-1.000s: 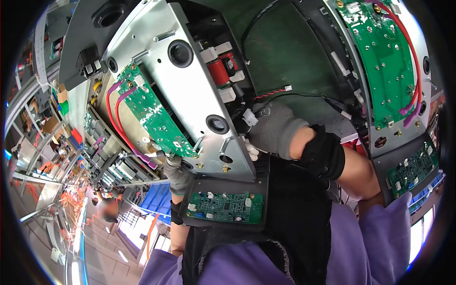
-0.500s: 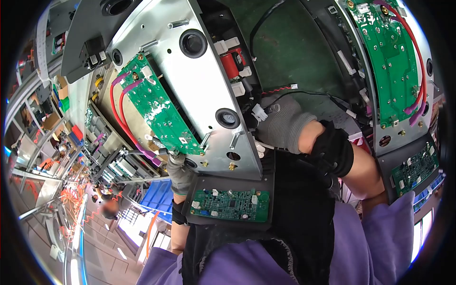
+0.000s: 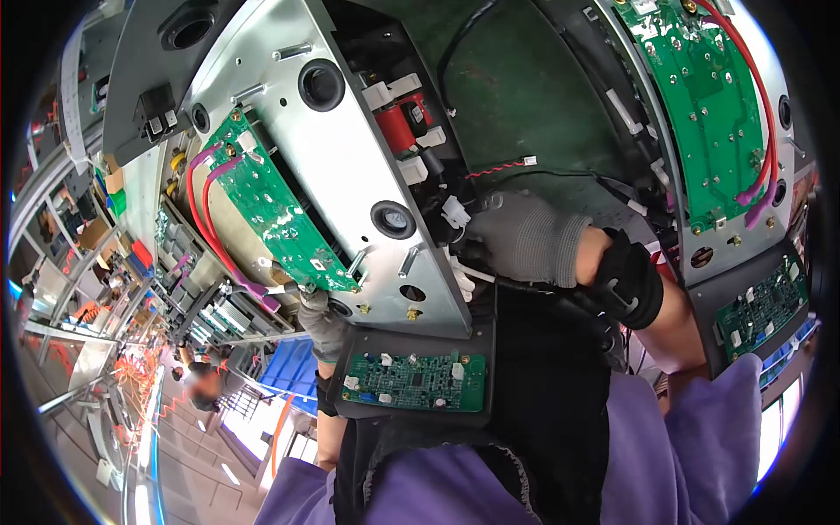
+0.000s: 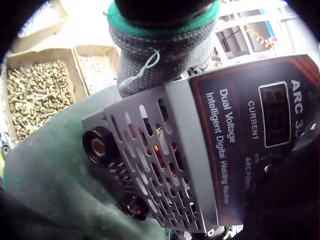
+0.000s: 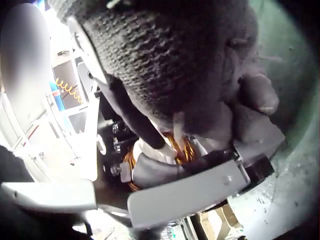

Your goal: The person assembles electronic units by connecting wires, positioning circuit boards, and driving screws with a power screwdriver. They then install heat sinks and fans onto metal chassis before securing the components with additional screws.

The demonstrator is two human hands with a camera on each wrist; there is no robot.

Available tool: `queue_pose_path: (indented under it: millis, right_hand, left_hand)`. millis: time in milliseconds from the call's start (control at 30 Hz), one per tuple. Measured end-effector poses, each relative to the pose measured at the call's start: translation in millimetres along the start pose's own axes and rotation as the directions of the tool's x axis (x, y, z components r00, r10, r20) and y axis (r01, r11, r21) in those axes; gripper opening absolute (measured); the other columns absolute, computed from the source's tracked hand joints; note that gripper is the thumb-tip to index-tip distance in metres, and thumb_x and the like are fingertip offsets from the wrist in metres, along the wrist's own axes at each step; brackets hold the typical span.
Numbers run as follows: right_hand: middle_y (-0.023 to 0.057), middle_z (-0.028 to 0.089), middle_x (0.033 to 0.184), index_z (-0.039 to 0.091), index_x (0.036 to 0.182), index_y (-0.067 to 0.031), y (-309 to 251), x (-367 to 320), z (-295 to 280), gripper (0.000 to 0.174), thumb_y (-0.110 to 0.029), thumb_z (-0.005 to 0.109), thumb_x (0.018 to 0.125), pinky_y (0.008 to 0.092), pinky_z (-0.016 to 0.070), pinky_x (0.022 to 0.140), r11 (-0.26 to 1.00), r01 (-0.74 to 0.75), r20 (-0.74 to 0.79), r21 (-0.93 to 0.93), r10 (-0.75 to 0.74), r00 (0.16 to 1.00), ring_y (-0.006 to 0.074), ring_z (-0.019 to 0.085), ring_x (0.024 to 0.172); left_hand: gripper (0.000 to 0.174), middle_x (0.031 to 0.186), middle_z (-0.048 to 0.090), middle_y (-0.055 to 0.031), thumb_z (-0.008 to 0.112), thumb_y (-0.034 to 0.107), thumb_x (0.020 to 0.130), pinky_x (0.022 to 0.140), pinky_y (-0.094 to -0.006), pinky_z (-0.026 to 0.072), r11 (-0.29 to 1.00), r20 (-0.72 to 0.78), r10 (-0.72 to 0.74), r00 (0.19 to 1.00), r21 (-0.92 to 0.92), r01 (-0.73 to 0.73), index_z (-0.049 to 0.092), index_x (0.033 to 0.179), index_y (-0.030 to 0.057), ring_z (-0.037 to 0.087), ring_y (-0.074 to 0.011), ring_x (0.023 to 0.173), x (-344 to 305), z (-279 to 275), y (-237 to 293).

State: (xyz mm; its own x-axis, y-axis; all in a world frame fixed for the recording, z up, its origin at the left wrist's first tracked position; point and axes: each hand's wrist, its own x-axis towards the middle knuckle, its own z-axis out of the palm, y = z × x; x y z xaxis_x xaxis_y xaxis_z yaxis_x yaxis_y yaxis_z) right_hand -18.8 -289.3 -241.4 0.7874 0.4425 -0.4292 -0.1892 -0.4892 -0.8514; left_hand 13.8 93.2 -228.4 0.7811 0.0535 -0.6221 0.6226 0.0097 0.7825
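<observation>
An open welding machine with a bare metal side panel point(image 3: 346, 166) stands tilted before me; its front panel point(image 4: 235, 150) shows in the left wrist view. My gloved left hand point(image 3: 322, 328) is at the panel's lower left corner, by the green circuit board point(image 3: 276, 206), its fingers mostly hidden. My gloved right hand point(image 3: 534, 236) reaches into the machine's near end, next to a white plug point(image 3: 454, 213) and white wires point(image 3: 464, 278). In the right wrist view its fingers point(image 5: 257, 92) bend down beside a copper coil point(image 5: 186, 150); what they hold is hidden.
A second machine with a green board point(image 3: 700, 114) stands at the right. A smaller circuit board point(image 3: 416, 382) lies on the front plate near my body. Red cables point(image 3: 210, 223) loop from the left board. A box of brass screws point(image 4: 37, 95) shows in the left wrist view.
The view shifts, so the machine slides right and then back left. My right hand has turned and moved slightly right, baring more of the wires under it. The left hand stays at the corner.
</observation>
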Motion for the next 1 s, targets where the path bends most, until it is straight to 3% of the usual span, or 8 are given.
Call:
queue_pose_path:
  millis: [233,367,467,533,667,833,967,1000]
  right_hand:
    - [0.0144,0.066,0.095,0.072,0.101,-0.0154,3,-8,11,0.022,-0.025,0.061,0.085,0.0431,0.0529,0.077,0.995,0.096,-0.141,0.036,-0.090,0.986,0.0321,0.065,0.087]
    - [0.0131,0.066,0.103,0.069,0.107,-0.0148,-7,-13,0,0.027,-0.010,0.057,0.083,0.0422,0.0507,0.086,0.994,0.002,-0.024,0.109,0.001,1.000,0.0315,0.064,0.098]
    - [0.0141,0.066,0.093,0.072,0.100,-0.0147,-6,-12,5,0.020,-0.025,0.061,0.086,0.0431,0.0534,0.075,0.998,0.034,-0.173,-0.055,-0.043,0.984,0.0315,0.066,0.085]
    - [0.0123,0.065,0.104,0.070,0.105,-0.0151,-8,-14,-2,0.026,-0.012,0.059,0.082,0.0410,0.0513,0.085,0.996,-0.014,-0.081,0.088,0.021,0.996,0.0299,0.064,0.097]
    - [0.0114,0.065,0.103,0.070,0.103,-0.0144,-4,-18,0,0.024,-0.013,0.059,0.082,0.0407,0.0518,0.082,0.994,0.015,-0.120,0.111,-0.002,0.993,0.0296,0.065,0.095]
    - [0.0099,0.067,0.085,0.070,0.090,-0.0133,-1,-11,1,0.013,-0.019,0.066,0.080,0.0426,0.0528,0.068,0.993,0.092,-0.309,-0.068,-0.109,0.945,0.0298,0.066,0.080]
    - [0.0101,0.067,0.096,0.070,0.102,-0.0171,7,-12,2,0.023,-0.015,0.062,0.080,0.0422,0.0529,0.076,0.996,0.064,-0.289,0.062,-0.043,0.956,0.0295,0.066,0.088]
    - [0.0099,0.067,0.097,0.070,0.102,-0.0174,6,-15,-5,0.024,-0.014,0.062,0.080,0.0420,0.0529,0.077,0.992,-0.013,-0.174,0.128,0.035,0.984,0.0297,0.066,0.089]
  left_hand:
    - [0.043,0.111,0.063,-0.0060,0.068,0.020,0.083,0.088,-0.0367,0.0517,0.999,-0.002,0.013,1.000,-0.037,-0.014,0.056,0.121,0.0044,0.062,-0.0218,0.099,-2,7,1]
    - [0.042,0.111,0.063,-0.0060,0.068,0.019,0.083,0.087,-0.0366,0.0517,0.999,-0.015,0.021,1.000,-0.046,-0.022,0.056,0.121,0.0044,0.062,-0.0217,0.099,-5,10,-2]
    - [0.042,0.111,0.063,-0.0060,0.068,0.019,0.083,0.087,-0.0365,0.0517,0.998,-0.022,0.025,0.999,-0.053,-0.026,0.056,0.121,0.0044,0.062,-0.0217,0.098,-6,10,-4]
    - [0.042,0.111,0.063,-0.0060,0.068,0.019,0.083,0.087,-0.0364,0.0517,0.998,-0.024,0.033,0.999,-0.052,-0.034,0.056,0.121,0.0044,0.062,-0.0217,0.098,-5,10,-5]
    - [0.042,0.110,0.063,-0.0059,0.068,0.019,0.083,0.087,-0.0363,0.0517,0.998,-0.033,0.032,0.999,-0.053,-0.034,0.056,0.121,0.0044,0.062,-0.0216,0.098,-5,10,-5]
    - [0.042,0.110,0.063,-0.0059,0.068,0.019,0.083,0.087,-0.0362,0.0517,0.998,-0.035,0.025,0.999,-0.056,-0.027,0.056,0.120,0.0043,0.062,-0.0216,0.098,-7,10,-9]
    - [0.042,0.110,0.063,-0.0058,0.068,0.019,0.083,0.087,-0.0361,0.0517,0.998,-0.043,0.026,0.999,-0.061,-0.028,0.056,0.120,0.0043,0.062,-0.0215,0.098,-8,8,-12]
    - [0.042,0.110,0.063,-0.0058,0.068,0.019,0.083,0.087,-0.0361,0.0517,0.998,-0.043,0.024,0.999,-0.063,-0.027,0.056,0.120,0.0043,0.062,-0.0215,0.098,-8,7,-12]
